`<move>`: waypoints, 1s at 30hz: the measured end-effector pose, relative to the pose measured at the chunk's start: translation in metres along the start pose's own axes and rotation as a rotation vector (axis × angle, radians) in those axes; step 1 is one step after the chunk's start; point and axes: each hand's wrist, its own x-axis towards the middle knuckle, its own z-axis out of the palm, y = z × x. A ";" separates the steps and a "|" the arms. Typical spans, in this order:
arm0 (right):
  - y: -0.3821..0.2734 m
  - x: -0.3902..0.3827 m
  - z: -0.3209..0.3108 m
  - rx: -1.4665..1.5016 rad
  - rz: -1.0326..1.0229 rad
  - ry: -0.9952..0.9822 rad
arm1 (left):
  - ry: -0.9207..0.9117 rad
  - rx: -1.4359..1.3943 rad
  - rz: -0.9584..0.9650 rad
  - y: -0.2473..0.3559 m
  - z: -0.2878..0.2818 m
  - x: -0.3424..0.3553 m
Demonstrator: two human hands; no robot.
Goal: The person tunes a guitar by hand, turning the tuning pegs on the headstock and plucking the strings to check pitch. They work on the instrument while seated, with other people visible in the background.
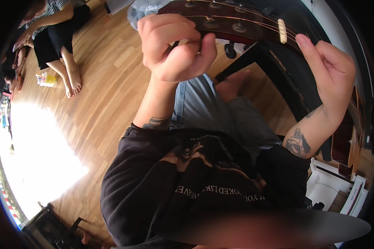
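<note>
A dark guitar headstock (224, 28) lies across the top of the view, with several metal tuning posts (239, 26) and copper-coloured strings (253, 22). The strings run over a cream nut (282, 31). My left hand (174, 50) is closed at the headstock's near left edge. Something dark shows between its fingers, but the hand hides most of it. Beyond the nut, my right hand (331, 66) has its thumb against a string and its other fingers curled in, closed on that string.
Another person (56, 35) sits barefoot on the wooden floor (99, 83) at far left, near a cup with yellow contents (50, 79). Clear plastic (139, 14) lies behind my left hand. A black stand-like frame (278, 74) is under the guitar, and a white open container (326, 186) stands lower right.
</note>
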 end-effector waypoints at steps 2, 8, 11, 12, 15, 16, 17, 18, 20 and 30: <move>-0.002 0.000 0.000 -0.017 -0.009 0.000 | 0.065 -0.055 0.003 0.002 0.005 -0.003; -0.007 0.002 -0.001 -0.022 -0.048 -0.003 | -0.296 -0.058 -0.016 0.003 -0.030 0.007; -0.006 0.000 -0.001 -0.039 -0.036 -0.006 | -0.290 -0.044 0.023 0.001 -0.033 0.002; -0.006 0.000 -0.002 -0.037 -0.035 -0.006 | -0.265 -0.060 0.002 0.000 -0.030 0.001; -0.004 0.000 -0.003 -0.034 -0.034 -0.003 | -0.255 -0.057 -0.071 0.004 -0.032 0.005; -0.004 0.001 -0.002 -0.036 -0.042 -0.006 | -0.186 -0.073 -0.076 0.004 -0.026 0.002; -0.005 0.002 -0.002 -0.039 -0.046 -0.008 | -0.116 -0.093 -0.081 0.004 -0.019 -0.002; -0.006 0.002 -0.002 -0.046 -0.034 -0.005 | 0.004 -0.051 -0.045 0.003 -0.010 -0.008; -0.006 0.001 0.000 -0.048 -0.020 -0.003 | -0.025 0.062 -0.085 0.013 -0.002 -0.007; -0.002 -0.001 0.000 -0.005 -0.007 0.011 | -0.324 0.006 0.054 -0.002 -0.035 0.008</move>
